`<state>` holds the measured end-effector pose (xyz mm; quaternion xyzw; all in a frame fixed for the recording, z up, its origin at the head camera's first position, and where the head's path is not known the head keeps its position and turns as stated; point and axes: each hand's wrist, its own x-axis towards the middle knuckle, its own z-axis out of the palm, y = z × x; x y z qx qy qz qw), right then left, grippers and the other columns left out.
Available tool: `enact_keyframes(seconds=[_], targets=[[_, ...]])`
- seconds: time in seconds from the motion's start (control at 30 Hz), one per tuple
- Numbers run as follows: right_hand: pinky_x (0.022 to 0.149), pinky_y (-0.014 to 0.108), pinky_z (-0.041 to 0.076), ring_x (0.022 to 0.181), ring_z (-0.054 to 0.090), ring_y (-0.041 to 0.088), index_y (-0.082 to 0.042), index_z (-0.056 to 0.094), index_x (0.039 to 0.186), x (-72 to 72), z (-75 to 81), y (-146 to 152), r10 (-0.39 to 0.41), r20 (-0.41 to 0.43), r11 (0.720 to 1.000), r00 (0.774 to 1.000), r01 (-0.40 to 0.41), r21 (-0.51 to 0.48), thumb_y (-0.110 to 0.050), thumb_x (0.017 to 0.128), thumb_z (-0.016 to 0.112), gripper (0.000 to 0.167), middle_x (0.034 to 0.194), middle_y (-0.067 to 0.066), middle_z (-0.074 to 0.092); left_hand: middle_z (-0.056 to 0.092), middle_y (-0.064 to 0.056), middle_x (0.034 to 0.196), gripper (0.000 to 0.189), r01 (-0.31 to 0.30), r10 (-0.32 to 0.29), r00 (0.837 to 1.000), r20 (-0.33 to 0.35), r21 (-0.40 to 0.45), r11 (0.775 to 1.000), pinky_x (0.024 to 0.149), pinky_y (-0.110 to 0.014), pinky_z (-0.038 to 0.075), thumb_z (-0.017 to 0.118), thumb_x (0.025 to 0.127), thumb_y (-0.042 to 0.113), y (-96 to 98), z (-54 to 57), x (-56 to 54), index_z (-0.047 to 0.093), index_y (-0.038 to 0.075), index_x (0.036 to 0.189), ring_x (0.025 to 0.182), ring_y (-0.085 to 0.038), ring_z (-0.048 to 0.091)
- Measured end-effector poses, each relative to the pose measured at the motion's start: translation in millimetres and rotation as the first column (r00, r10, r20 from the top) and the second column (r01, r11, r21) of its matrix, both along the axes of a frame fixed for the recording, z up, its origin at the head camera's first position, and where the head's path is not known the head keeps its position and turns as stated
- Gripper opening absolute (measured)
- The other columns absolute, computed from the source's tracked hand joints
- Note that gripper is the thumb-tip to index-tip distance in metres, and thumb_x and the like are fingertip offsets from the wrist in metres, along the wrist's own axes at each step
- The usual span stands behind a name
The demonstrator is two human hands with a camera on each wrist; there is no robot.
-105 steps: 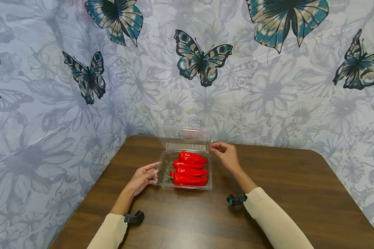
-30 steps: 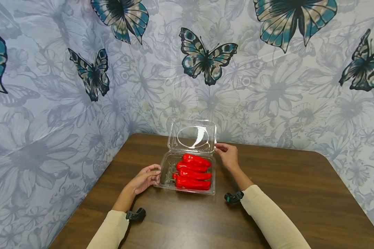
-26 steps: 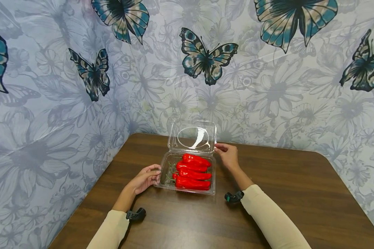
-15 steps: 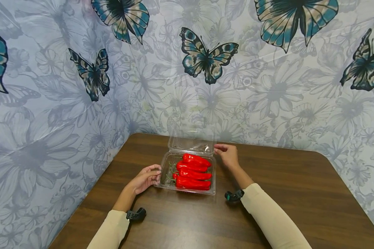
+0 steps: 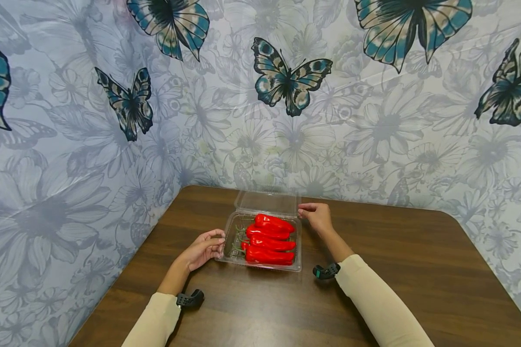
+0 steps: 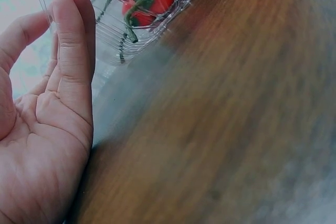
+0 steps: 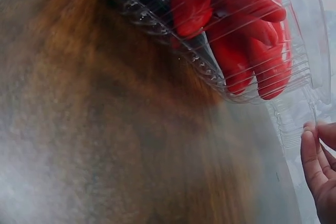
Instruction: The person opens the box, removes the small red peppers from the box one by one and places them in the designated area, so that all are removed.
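A clear plastic clamshell container (image 5: 231, 258) sits on the table with its hinged lid (image 5: 267, 205) tipped back toward the wall. Several shiny red peppers (image 5: 269, 255) lie side by side inside, green stems to the left. My left hand (image 5: 204, 249) holds the left rim of the base between thumb and fingers; the left wrist view shows the fingers along the wall near the pepper stems (image 6: 137, 9). At the lid's right edge, close to the hinge, my right hand (image 5: 318, 218) pinches the thin plastic, as the right wrist view also shows.
The brown wooden table (image 5: 373, 260) reaches back to a wall covering (image 5: 373, 144) with printed flowers and butterflies. Behind the container, the lid lies close to this wall. Black bands (image 5: 190, 299) circle both wrists.
The lid stood more upright about one second ago and has since swung down and back. My right fingers have dropped slightly with it. My left hand and the peppers stay in place.
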<state>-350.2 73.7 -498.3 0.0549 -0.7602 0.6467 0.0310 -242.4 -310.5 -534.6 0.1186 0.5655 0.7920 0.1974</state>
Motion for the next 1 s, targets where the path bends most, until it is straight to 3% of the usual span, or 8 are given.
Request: enact_keyframes(seconds=[0.13,0.3,0.43,0.7,0.87,1.0], targets=[[0.072,0.026,0.06,0.078,0.075,0.022,0.015,0.07,0.111,-0.2,-2.5,2.2,0.009,0.027,1.0,1.0,-0.009,-0.026,0.003,0.091,0.072,0.023,0.104,0.027,0.072,0.066,0.0,0.082,0.019,0.003,-0.003,1.0,0.0,-0.002,1.0,0.066,-0.024,0.057,0.041,0.107,-0.001,1.6,-0.1,-1.0,0.056,0.011,0.109,0.069,-0.01,0.065],[0.076,0.032,0.06,0.073,0.073,0.016,0.014,0.07,0.111,-0.2,-2.3,3.4,0.011,0.02,0.999,1.0,-0.01,-0.045,0.001,0.092,0.072,0.023,0.105,0.027,0.072,0.066,0.0,0.083,0.019,0.008,-0.008,1.0,-0.009,-0.008,1.0,0.066,-0.024,0.057,0.041,0.107,-0.001,2.5,-0.3,-1.6,0.056,0.011,0.109,0.07,-0.01,0.065],[0.075,0.03,0.061,0.075,0.073,0.016,0.013,0.071,0.111,2.0,0.6,3.4,0.004,0.013,1.0,1.0,-0.003,-0.029,-0.001,0.093,0.072,0.023,0.103,0.025,0.073,0.066,-0.001,0.083,0.02,0.007,-0.007,1.0,-0.002,-0.006,1.0,0.065,-0.024,0.057,0.041,0.107,-0.001,1.7,0.1,-1.0,0.056,0.011,0.109,0.07,-0.01,0.065],[0.072,0.024,0.059,0.082,0.073,0.021,0.008,0.073,0.109,11.8,9.2,3.5,-0.022,-0.031,0.998,0.999,0.024,0.064,-0.006,0.094,0.072,0.021,0.102,0.021,0.074,0.067,0.0,0.084,0.02,0.0,0.0,1.0,0.007,0.012,1.0,0.066,-0.024,0.058,0.04,0.107,-0.002,0.9,3.4,1.9,0.056,0.011,0.11,0.07,-0.012,0.067],[0.075,0.028,0.06,0.088,0.073,0.032,0.009,0.073,0.108,20.4,15.2,7.1,-0.029,-0.08,0.998,0.996,0.034,0.056,-0.006,0.094,0.072,0.021,0.102,0.023,0.074,0.067,-0.001,0.084,0.019,0.004,-0.004,1.0,0.006,0.021,1.0,0.066,-0.024,0.058,0.04,0.107,-0.001,1.8,4.6,2.6,0.055,0.01,0.11,0.07,-0.012,0.067],[0.074,0.024,0.059,0.089,0.073,0.031,0.008,0.074,0.109,29.6,20.5,10.1,-0.02,-0.121,0.998,0.992,0.027,0.057,-0.01,0.094,0.073,0.023,0.101,0.02,0.075,0.067,-0.001,0.085,0.02,0.013,-0.013,1.0,0.006,0.019,1.0,0.066,-0.024,0.058,0.04,0.107,-0.001,2.0,4.2,2.2,0.056,0.01,0.11,0.071,-0.012,0.067]])
